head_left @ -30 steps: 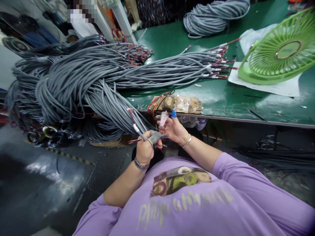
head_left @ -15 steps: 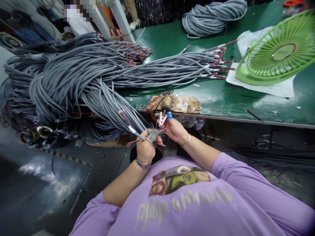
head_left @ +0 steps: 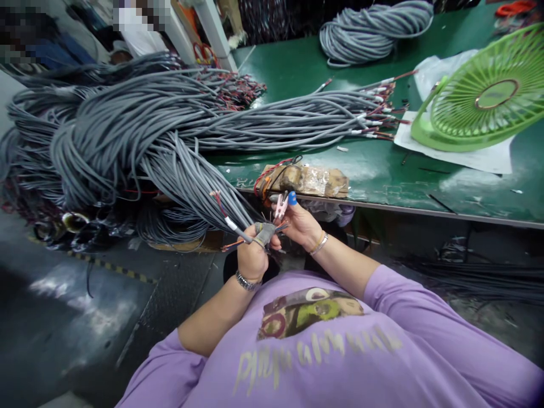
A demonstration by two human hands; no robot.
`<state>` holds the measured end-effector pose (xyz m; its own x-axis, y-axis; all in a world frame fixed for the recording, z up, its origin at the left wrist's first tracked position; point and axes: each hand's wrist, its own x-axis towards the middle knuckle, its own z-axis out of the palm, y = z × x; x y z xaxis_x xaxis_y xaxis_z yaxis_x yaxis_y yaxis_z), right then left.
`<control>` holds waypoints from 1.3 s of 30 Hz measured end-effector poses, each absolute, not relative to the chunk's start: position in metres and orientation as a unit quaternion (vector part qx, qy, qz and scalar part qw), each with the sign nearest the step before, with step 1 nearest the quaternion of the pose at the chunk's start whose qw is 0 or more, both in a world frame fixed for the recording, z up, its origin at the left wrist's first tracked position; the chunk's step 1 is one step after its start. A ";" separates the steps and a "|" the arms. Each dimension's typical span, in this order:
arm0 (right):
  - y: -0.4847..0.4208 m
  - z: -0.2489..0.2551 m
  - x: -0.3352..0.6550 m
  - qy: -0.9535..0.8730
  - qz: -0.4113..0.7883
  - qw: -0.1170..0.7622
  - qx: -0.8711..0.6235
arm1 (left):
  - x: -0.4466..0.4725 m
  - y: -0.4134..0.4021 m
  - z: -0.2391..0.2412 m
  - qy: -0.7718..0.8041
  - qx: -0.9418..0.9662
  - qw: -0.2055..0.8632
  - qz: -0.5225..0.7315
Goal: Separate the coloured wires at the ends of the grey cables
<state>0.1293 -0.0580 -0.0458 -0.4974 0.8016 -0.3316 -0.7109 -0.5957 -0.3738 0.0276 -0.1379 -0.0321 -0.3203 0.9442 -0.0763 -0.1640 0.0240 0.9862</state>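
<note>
My left hand point(head_left: 252, 258) is closed around a bundle of grey cables point(head_left: 208, 181) near their ends. A grey wrapping with a yellowish edge point(head_left: 264, 233) covers part of its thumb. Thin stripped wires point(head_left: 281, 226) stick out past the thumb toward my other hand. My right hand point(head_left: 304, 225), a blue finger cover point(head_left: 292, 198) on one fingertip, pinches a small pink clip point(head_left: 281, 206) shaped like a clothes peg. The clip is just above the wire ends; whether it touches them I cannot tell. One cable end with a white sleeve point(head_left: 230, 223) and reddish wires lies over the bundle.
More grey cables point(head_left: 289, 122) lie across the green table point(head_left: 382, 175). A cardboard piece point(head_left: 325, 181) with red and black leads sits at its front edge. A green fan point(head_left: 484, 99) stands at right, a cable coil point(head_left: 374, 34) at the back. A person point(head_left: 142, 39) is at upper left.
The pink clip's two arms, spread in a V before, are now closer together and turned a little. My left hand keeps its hold on the cables. The whole view has shifted slightly.
</note>
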 end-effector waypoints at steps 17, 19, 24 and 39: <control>-0.060 -0.043 0.130 -0.126 0.859 0.434 -0.239 | 0.028 -0.137 -0.031 0.549 0.372 0.468 0.584; -0.060 -0.043 0.130 -0.123 0.857 0.439 -0.240 | 0.026 -0.137 -0.033 0.547 0.380 0.470 0.579; -0.059 -0.047 0.129 -0.123 0.856 0.445 -0.231 | 0.024 -0.139 -0.037 0.539 0.384 0.469 0.585; -0.060 -0.053 0.149 -0.198 0.877 0.389 -0.199 | 0.019 -0.150 -0.036 0.500 0.426 0.456 0.600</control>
